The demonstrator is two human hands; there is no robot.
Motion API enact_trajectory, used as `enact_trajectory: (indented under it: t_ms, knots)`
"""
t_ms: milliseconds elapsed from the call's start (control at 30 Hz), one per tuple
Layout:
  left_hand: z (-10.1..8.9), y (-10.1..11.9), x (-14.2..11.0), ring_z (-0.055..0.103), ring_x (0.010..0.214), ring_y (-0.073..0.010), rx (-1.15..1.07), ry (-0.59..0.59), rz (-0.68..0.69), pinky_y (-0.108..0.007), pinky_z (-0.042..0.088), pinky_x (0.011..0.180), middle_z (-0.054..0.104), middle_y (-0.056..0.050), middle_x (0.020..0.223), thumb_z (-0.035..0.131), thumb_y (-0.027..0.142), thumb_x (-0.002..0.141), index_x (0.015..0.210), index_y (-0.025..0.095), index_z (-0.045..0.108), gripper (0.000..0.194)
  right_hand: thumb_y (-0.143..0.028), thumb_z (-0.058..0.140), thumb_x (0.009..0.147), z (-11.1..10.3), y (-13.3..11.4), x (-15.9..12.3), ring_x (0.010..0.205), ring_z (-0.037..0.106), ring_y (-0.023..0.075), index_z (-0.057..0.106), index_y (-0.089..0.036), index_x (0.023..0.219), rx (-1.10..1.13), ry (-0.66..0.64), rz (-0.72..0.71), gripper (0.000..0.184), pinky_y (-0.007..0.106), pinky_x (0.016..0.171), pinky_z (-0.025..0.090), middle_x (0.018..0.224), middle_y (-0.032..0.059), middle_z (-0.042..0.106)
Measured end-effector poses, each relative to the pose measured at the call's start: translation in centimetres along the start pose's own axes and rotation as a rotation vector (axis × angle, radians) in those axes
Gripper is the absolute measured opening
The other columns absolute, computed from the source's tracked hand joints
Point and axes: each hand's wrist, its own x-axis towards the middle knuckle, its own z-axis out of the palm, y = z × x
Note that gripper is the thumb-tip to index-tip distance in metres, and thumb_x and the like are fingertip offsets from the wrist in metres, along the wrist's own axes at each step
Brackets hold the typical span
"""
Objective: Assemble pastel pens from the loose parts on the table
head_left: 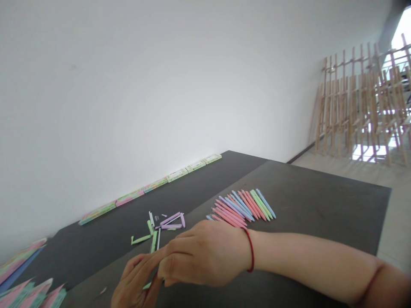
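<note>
A green pen piece is pinched between both hands, left and right; no writing readable.

Green pen mostly behind hands

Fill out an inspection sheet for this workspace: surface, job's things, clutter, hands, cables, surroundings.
Surface: dark table, set against a white wall.
Job's things: a green pen part sits between both hands; loose green, purple and white pen parts lie just beyond them.
Clutter: a row of pastel pens lies side by side; flat pastel boxes line the wall; more pastel packs sit at the near left corner.
Hands: left hand and right hand meet, fingers closed around the green part; a red cord circles the right wrist.
Cables: nothing seen.
Surroundings: wooden easels are stacked on the floor at the far right.
</note>
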Motion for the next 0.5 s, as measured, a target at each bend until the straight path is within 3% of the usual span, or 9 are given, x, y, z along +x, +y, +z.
enact_trajectory:
  t_ms: [200, 500]
  knots:
    - [0.3, 0.3, -0.2, 0.064, 0.068, -0.0165, -0.015, -0.011, -0.022, -0.027, 0.049, 0.070, 0.066, 0.001, 0.074, 0.047, 0.028, 0.086, 0.094, 0.026, 0.060, 0.015, -0.024, 0.043, 0.093, 1.6, 0.4, 0.1, 0.079, 0.058, 0.0126, 0.055, -0.015, 0.102, -0.011, -0.080, 0.006, 0.017, 0.026, 0.057, 0.042, 0.094, 0.0036, 0.062]
    - [0.3, 0.1, -0.3, 0.064, 0.069, -0.0172, 0.013, -0.012, -0.043, -0.027, 0.050, 0.070, 0.067, 0.001, 0.075, 0.048, 0.030, 0.086, 0.090, 0.025, 0.061, 0.015, -0.022, 0.039, 0.094, 2.1, 0.2, 0.2, 0.080, 0.058, 0.0135, 0.057, -0.015, 0.097, -0.043, -0.066, -0.007, 0.019, 0.025, 0.057, 0.041, 0.097, 0.0060, 0.063]
